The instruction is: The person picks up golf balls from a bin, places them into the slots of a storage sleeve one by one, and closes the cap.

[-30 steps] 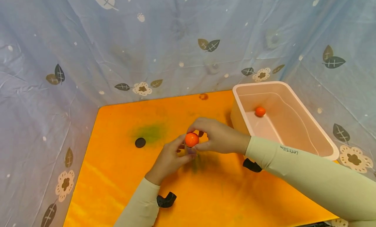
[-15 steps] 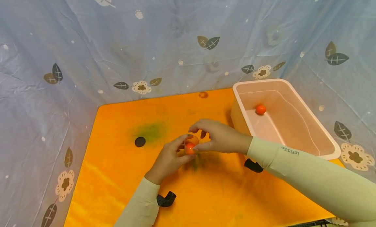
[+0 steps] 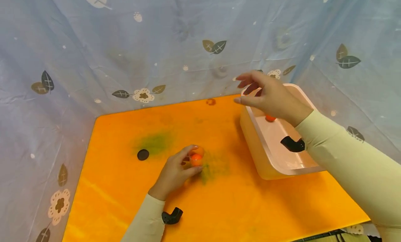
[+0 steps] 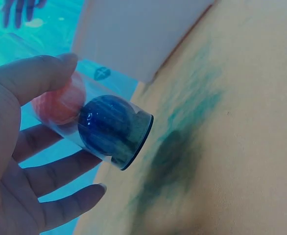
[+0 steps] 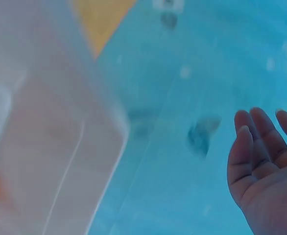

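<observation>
My left hand (image 3: 173, 172) grips a clear plastic tube (image 4: 138, 137) between thumb and fingers, above the table's middle. Inside it, in the left wrist view, an orange ball (image 4: 60, 105) sits beside the thumb and a dark blue ball (image 4: 104, 125) lies toward the dark-edged end. From the head view only the orange one can be made out. My right hand (image 3: 270, 96) hovers over the left rim of the pink bin (image 3: 255, 141), fingers loosely bent and holding nothing. Another orange ball (image 3: 270, 118) lies in the bin, partly hidden by that hand.
A black disc (image 3: 143, 154) lies on the orange tabletop (image 3: 119, 186), left of my left hand. Patterned blue curtains (image 3: 175, 61) rise behind and at both sides of the table. The bin stands at the table's right.
The orange ball dropped from the tube's mouth down into it as my right fingers let go. My right hand then moved up and right to the bin; my left hand stayed with the tube.
</observation>
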